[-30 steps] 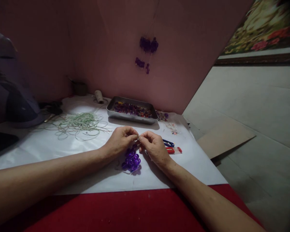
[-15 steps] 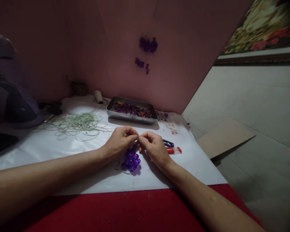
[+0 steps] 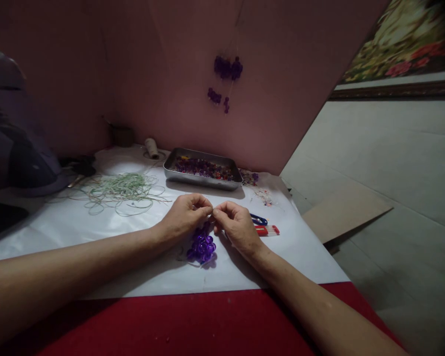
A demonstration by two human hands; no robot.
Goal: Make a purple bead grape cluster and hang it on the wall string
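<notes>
My left hand (image 3: 190, 213) and my right hand (image 3: 237, 226) meet over the white sheet, thumb and forefinger of each pinched together with the tips almost touching. Whatever lies between the fingertips is too small to make out. Just below them hangs or rests a cluster of shiny purple beads (image 3: 201, 247); its upper end runs up behind the fingers. Beside my right hand lie a red cutter with a clear end (image 3: 267, 230) and a dark blue handled tool (image 3: 258, 219), partly hidden by that hand.
A metal tray (image 3: 203, 183) of mixed beads stands at the back, with loose beads (image 3: 250, 176) to its right. Tangled green cord (image 3: 124, 190) spreads at left near a thread spool (image 3: 152, 148). Purple bead clusters (image 3: 228, 67) hang on the pink wall. Red cloth (image 3: 193, 321) covers the front.
</notes>
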